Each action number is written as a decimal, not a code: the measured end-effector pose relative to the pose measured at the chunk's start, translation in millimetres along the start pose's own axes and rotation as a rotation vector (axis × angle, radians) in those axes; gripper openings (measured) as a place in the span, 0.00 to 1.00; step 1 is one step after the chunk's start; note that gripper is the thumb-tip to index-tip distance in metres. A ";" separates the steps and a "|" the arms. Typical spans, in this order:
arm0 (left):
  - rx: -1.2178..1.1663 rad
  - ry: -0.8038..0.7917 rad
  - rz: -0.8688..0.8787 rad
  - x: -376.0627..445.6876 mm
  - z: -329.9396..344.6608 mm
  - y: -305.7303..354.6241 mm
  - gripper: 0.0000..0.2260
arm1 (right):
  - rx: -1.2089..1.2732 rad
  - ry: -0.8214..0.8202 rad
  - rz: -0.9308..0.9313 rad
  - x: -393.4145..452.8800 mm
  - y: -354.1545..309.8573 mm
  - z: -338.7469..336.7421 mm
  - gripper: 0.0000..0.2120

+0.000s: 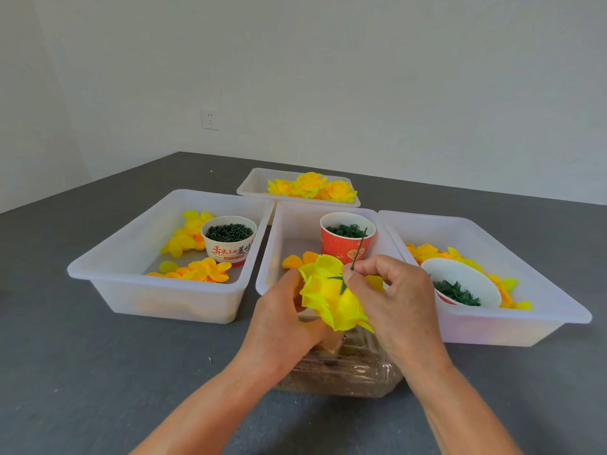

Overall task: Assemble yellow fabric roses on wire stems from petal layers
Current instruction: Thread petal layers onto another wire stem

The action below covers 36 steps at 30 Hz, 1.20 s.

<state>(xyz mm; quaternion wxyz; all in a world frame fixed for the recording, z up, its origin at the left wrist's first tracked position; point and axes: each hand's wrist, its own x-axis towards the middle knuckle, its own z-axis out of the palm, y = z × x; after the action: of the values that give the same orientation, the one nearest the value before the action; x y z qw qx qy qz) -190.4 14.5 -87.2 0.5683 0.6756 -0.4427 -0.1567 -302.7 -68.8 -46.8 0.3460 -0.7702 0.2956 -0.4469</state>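
Both hands work nearest: left hand [282,318] cups the yellow fabric rose [328,295] to steady it, right hand [391,298] pinches the thin dark wire stem [359,247], apparently seating the green calyx [340,282].

Translucent white plastic rectangular tray [157,300], smooth with a soft sheen; matt yellow fabric rose [328,290]; red printed paper cup [345,249]; crinkled glossy clear plastic bag [345,372]; matt dark grey tabletop [98,372].

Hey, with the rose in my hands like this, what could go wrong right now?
The wire stem is pinched only by the right hand fingertips, so it may slip or bend. The left hand cups the rose and could crush its petals. The red cup just behind might get knocked over.
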 end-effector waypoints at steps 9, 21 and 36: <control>-0.131 0.035 0.013 2.0 4.0 0.8 0.18 | 0.006 0.006 -0.014 -3.2 0.2 -0.3 0.05; -0.045 -0.048 0.090 11.9 1.3 -4.9 0.21 | -0.005 0.007 -0.027 -1.4 -1.1 2.1 0.04; 0.135 -0.013 0.059 3.2 -0.3 -0.1 0.10 | 0.047 0.066 -0.060 16.9 -9.2 -9.9 0.09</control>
<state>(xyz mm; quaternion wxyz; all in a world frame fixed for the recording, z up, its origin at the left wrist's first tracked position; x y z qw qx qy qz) -188.3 12.2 -86.3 0.5230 0.6981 -0.4755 -0.1142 -303.0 -79.0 -27.8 0.3403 -0.7553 0.2731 -0.4890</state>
